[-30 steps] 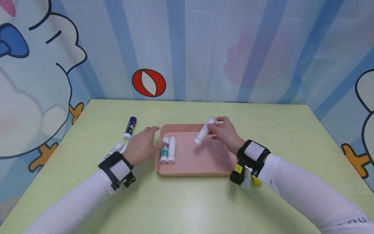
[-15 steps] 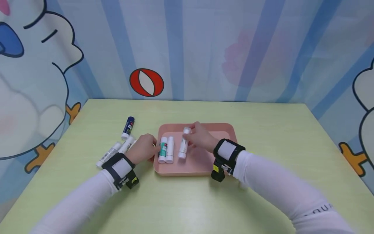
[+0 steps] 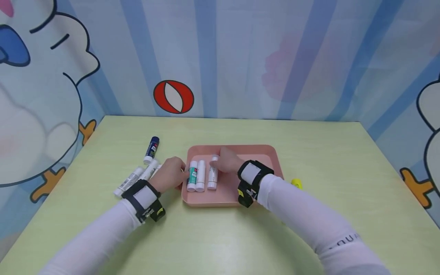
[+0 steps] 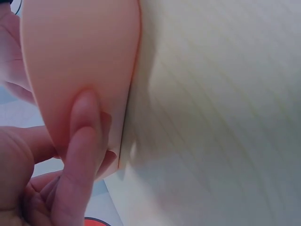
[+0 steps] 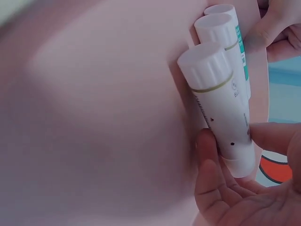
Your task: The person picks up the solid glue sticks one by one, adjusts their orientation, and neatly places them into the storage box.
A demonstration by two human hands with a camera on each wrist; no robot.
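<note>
While the left hand (image 3: 169, 175) grips the left wall of the pink tray (image 3: 233, 199), thumb over the rim and fingers against the outer face, the right hand (image 3: 227, 160) pinches a white stick (image 3: 212, 176) between thumb and fingers. Held stick: inside the tray, left of its middle, far end under the fingers, near end toward the person; whether it touches the tray floor cannot be told.

Just left of it, with a narrow gap, a second white stick (image 3: 200, 177) lies side by side with a green-labelled stick (image 3: 192, 177), the latter nearest the tray's left wall.

Outside the tray, to the left: a dark blue stick (image 3: 152, 148) with a white near end; below it, slanted white tubes (image 3: 129, 181), partly hidden by the left hand and wrist strap. To the right, a yellow object (image 3: 296, 183) shows past the right sleeve (image 3: 302, 214), mostly covered. All on a pale green table (image 3: 213, 244).
</note>
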